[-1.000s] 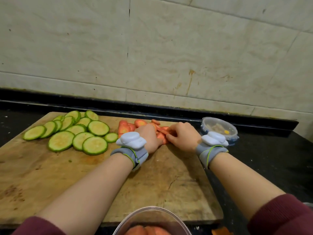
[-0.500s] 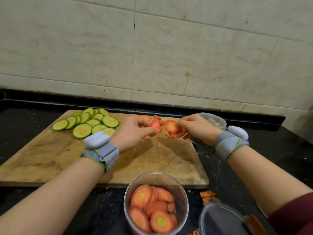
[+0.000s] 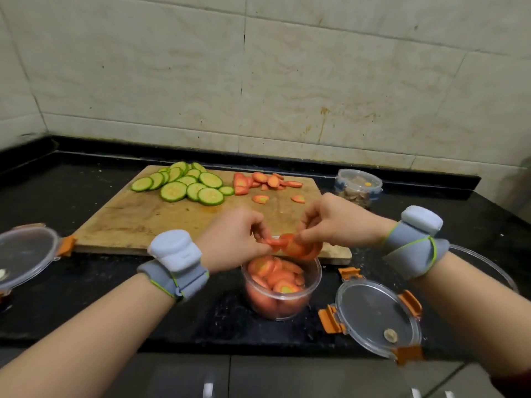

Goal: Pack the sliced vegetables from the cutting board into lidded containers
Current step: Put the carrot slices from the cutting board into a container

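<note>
My left hand [image 3: 234, 235] and my right hand [image 3: 334, 222] meet just above a clear round container [image 3: 280, 300] that is mostly full of carrot slices. Both hands pinch a bunch of carrot slices [image 3: 293, 247] over its rim. The wooden cutting board [image 3: 138, 219] lies behind the container. Several zucchini slices [image 3: 186, 185] lie at its far left. More loose carrot slices [image 3: 265, 180] lie at its far middle. A clear lid with orange clips [image 3: 376, 318] rests on the black counter to the right of the container.
Another clear lid with an orange clip [image 3: 26, 251] sits at the left edge of the counter. A small closed container with blue clips [image 3: 357, 188] stands behind the board's right corner. A curved clear rim [image 3: 488, 265] shows past my right wrist. A tiled wall backs the counter.
Both hands gathered carrot slices at the far side of the board, lifted them and carried them toward me. They now hover over the carrot container.
</note>
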